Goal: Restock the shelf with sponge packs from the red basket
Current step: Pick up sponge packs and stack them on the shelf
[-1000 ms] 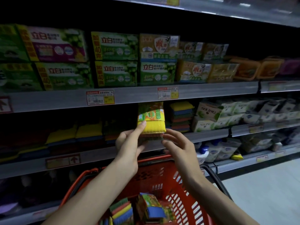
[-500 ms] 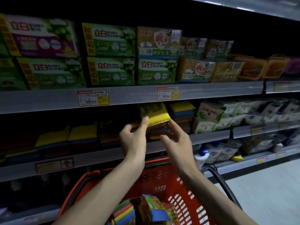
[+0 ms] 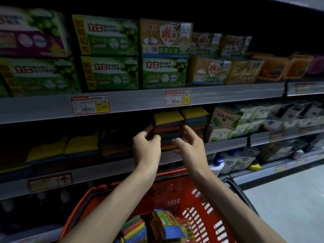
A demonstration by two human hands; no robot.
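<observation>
Nearest, the red basket (image 3: 198, 204) holds more sponge packs (image 3: 164, 225), cut off by the frame's lower edge. Above it, the left hand (image 3: 146, 148) curls its fingers around the left edge of a sponge pack (image 3: 167, 127). The right hand (image 3: 188, 143), fingers loosely spread, touches its right side. The pack lies flat on the shelf (image 3: 122, 165), yellow layer up, with its striped blue, red and green edge facing the aisle. Its depth sinks into shadow, so its long axis is unclear.
</observation>
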